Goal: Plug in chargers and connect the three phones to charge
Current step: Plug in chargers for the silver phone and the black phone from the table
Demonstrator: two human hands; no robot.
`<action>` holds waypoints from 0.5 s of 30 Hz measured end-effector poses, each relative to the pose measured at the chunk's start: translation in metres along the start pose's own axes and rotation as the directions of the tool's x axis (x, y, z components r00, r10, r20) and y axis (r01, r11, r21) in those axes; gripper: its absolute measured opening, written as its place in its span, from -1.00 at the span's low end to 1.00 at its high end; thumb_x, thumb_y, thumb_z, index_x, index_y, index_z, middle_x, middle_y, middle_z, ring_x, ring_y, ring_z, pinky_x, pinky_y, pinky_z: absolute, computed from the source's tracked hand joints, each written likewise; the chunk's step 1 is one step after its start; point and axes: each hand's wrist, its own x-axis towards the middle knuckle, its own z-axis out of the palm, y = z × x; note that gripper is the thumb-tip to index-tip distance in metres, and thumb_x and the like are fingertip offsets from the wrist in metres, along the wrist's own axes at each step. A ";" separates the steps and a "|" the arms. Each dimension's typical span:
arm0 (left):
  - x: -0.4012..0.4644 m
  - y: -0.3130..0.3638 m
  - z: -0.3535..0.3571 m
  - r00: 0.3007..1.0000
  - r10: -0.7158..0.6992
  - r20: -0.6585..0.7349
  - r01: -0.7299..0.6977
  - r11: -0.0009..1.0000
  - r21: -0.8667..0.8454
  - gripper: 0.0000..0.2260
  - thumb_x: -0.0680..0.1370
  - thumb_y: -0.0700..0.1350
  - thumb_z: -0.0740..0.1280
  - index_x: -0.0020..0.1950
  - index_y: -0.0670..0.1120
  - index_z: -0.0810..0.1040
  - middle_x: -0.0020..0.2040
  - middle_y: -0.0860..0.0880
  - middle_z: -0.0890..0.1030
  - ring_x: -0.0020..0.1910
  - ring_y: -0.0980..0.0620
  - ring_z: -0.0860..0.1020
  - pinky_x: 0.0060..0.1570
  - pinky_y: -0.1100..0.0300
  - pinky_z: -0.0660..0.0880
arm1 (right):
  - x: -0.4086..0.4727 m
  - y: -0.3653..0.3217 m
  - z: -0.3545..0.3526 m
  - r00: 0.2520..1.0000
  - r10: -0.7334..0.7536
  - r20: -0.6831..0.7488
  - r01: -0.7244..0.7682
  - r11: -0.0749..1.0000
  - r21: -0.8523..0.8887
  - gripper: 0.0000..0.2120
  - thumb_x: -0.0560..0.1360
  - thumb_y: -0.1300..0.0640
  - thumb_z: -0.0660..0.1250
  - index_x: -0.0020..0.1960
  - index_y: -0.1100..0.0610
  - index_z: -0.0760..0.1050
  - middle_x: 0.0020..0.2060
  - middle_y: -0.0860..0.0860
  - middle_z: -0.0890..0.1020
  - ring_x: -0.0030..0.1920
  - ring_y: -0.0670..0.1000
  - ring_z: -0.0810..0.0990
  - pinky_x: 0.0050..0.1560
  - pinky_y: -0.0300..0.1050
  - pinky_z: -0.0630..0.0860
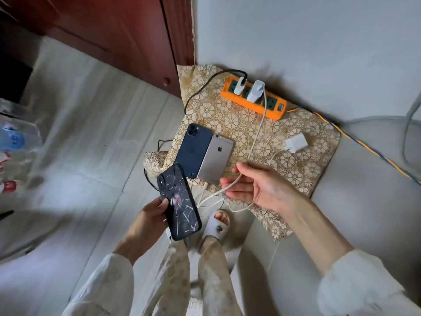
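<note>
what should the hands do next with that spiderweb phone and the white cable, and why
Probably slide the right hand down the white cable to find its free plug. The left hand holds the spiderweb-case phone with no cable visibly in it, and that cable's charger already sits in the orange power strip.

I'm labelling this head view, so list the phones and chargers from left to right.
Phone with web-pattern case → dark blue phone → silver phone → small plugged-in charger → bigger plugged-in charger → loose white charger.
</note>
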 end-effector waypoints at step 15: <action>-0.003 0.043 0.063 0.948 0.049 0.314 0.012 0.982 -0.189 -0.72 0.43 -0.13 0.18 0.06 -0.20 0.51 -0.07 -0.22 0.60 -0.04 -0.19 0.55 0.00 0.00 0.56 | 0.028 -0.030 0.025 0.986 -0.130 -0.105 0.155 0.945 0.287 -0.80 0.51 0.15 0.23 -0.14 0.25 0.56 -0.25 0.14 0.71 -0.24 0.06 0.70 -0.14 -0.09 0.64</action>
